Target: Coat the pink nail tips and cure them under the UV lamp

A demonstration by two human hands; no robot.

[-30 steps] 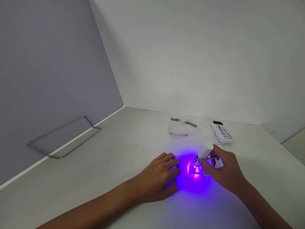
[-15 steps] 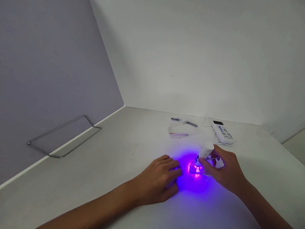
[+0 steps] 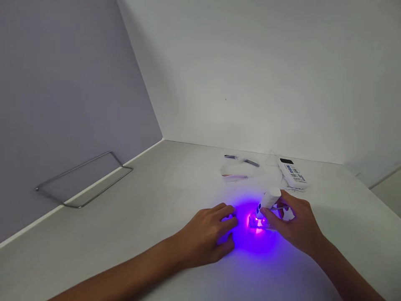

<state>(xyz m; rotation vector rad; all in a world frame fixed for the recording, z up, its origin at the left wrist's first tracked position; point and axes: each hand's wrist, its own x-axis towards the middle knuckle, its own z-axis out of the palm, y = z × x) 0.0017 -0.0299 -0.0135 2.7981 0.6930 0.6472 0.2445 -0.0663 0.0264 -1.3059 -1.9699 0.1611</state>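
My right hand (image 3: 296, 219) grips a small white UV lamp (image 3: 270, 200) with a cylindrical body, tilted and low over the table. Violet light from its lower end spreads over the white tabletop, with bright pink spots near a small clear piece (image 3: 258, 224) under it; glare hides that piece's shape. A thin white cord or stem shows between the fingers. To the left of the glow, my left hand (image 3: 208, 236) rests palm down with bent fingers apart and nothing visible in it. Its fingertips reach the edge of the violet light.
Behind the hands, a white device (image 3: 293, 173) with a dark panel and blue print lies beside a thin cable. Left of it are slim flat pieces (image 3: 251, 162) and a pale strip (image 3: 234, 176). A metal wire frame (image 3: 82, 206) meets the grey panel at left.
The fingers of my left hand have shifted slightly and spread a little further apart. My right hand and the lamp stay in the same place, the light still on.
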